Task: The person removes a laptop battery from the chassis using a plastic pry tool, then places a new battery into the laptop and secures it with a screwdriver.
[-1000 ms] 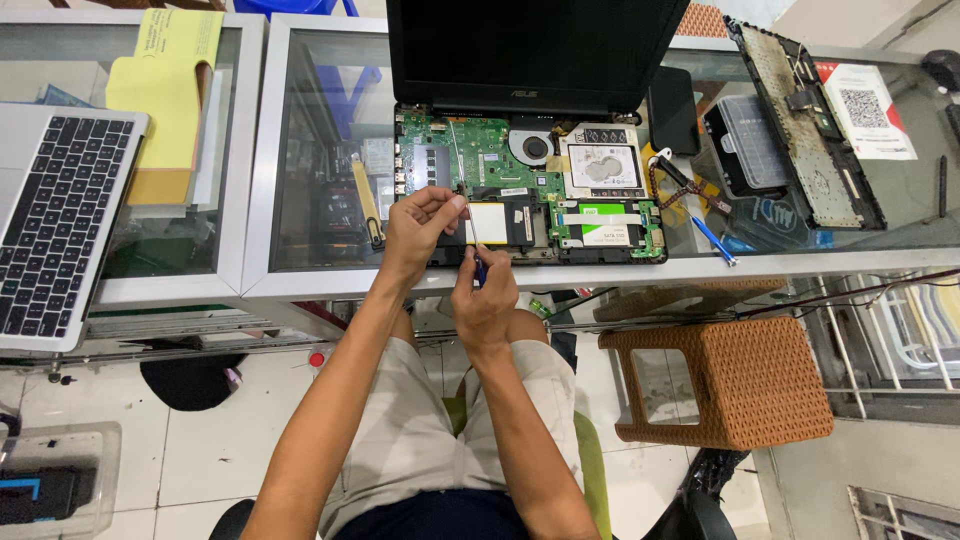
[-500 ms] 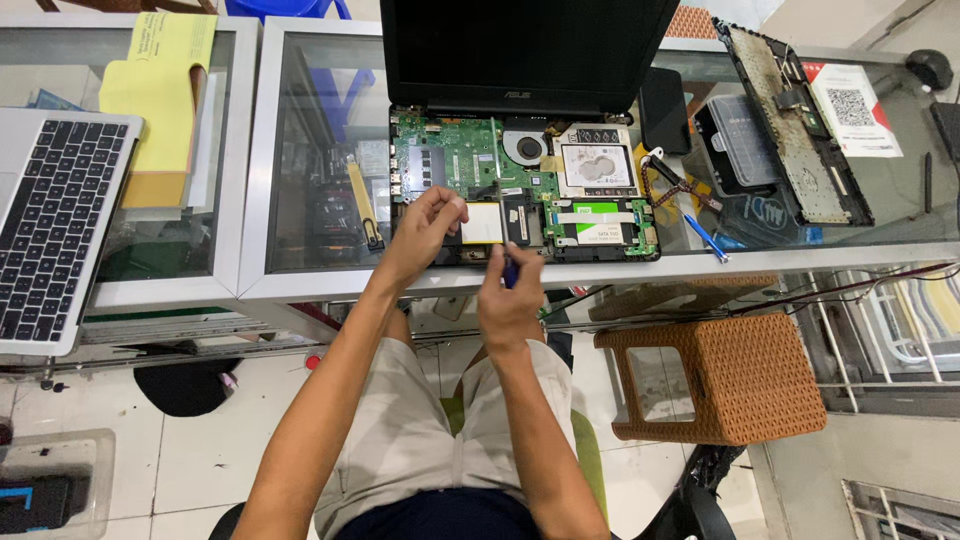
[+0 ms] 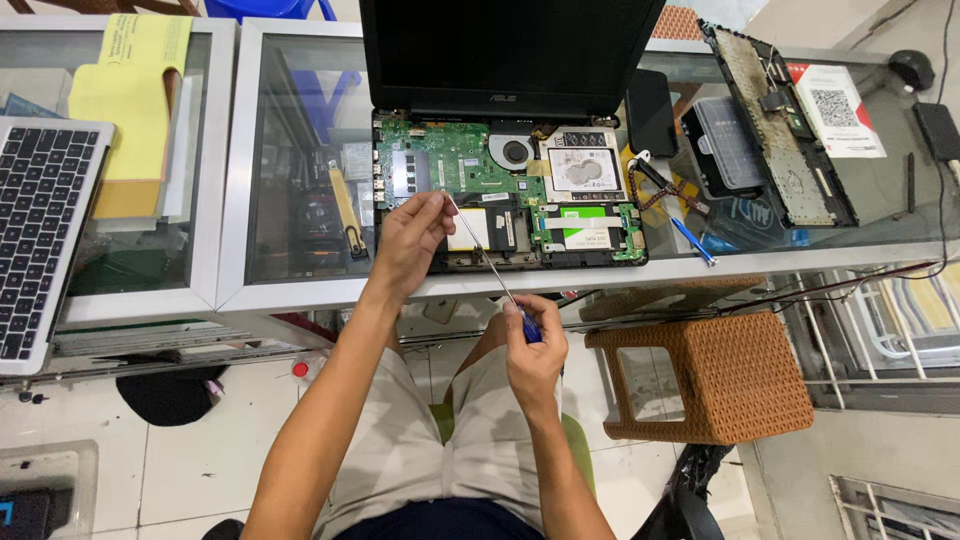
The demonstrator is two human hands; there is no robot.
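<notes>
Here, roughly, from the biggest thing down to the smallest:

Tabletop: a glass-topped counter with a metal frame ran across the whole upper view, and the person sat below its front edge.

Opened laptop: a dark-screened machine lay on the tabletop with its keyboard deck off, green boards, a fan and two drives exposed.

Second laptop: a silver one sat far to the left, well apart from the work.

Removed keyboard panel: it lay face down on the right part of the tabletop.

Wicker stool: a brown one stood on the floor to the person's right.

Left hand: the left hand was raised over the front left corner of the bared board, fingers pinched closed on the upper tip of the screwdriver shaft.

Right hand: the right hand sat lower, off the tabletop edge and over the lap, closed around the blue handle.

Screwdriver: the screwdriver hung between the two hands, its long axis slanting from the upper left tip near the board down to the handle at lower right; the tip end was nearer the laptop, so the left hand was the closer one to the board.

Loose tools: a blue pen-like tool and pliers lay just right of the laptop.
</notes>
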